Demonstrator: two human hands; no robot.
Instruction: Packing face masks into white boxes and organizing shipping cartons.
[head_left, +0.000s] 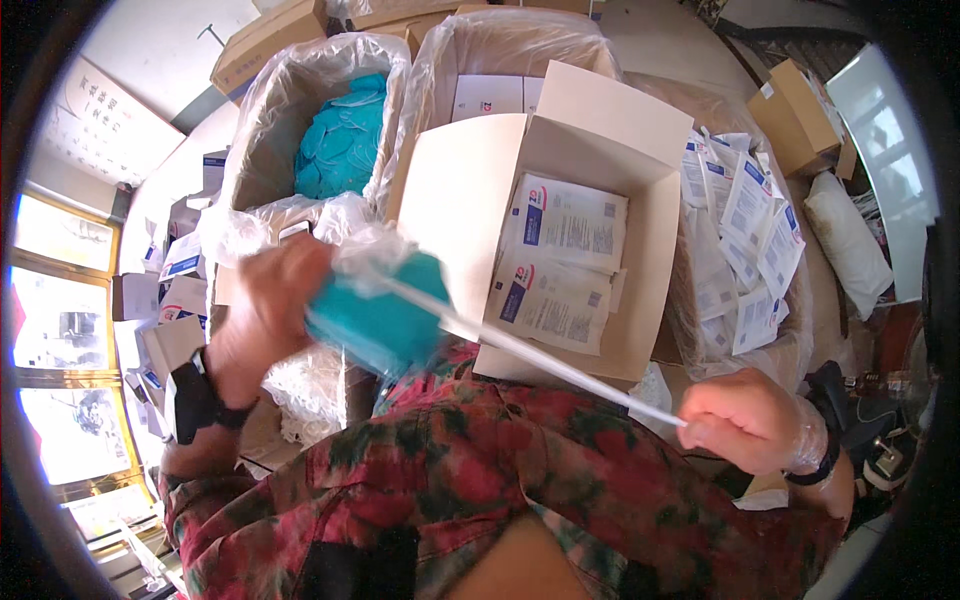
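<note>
My left hand (282,290), blurred by motion, is closed on a teal face mask (385,315) with white elastic straps. From the mask a white strap (560,370) stretches taut across to my right hand (742,420), whose fingers pinch its end. Both hands are above my lap. Just beyond them stands an open carton (655,230) with its flaps up. Inside it lie flat white packets (570,225) with blue and red print. To the far left, a plastic-lined box (245,150) holds a pile of teal masks (340,140).
Right of the carton, another lined box (795,345) is filled with loose white packets (745,220). Behind the carton, a lined box holds white cartons (490,97). Small boxes (180,260) are heaped at left. A white sack (848,240) lies at far right.
</note>
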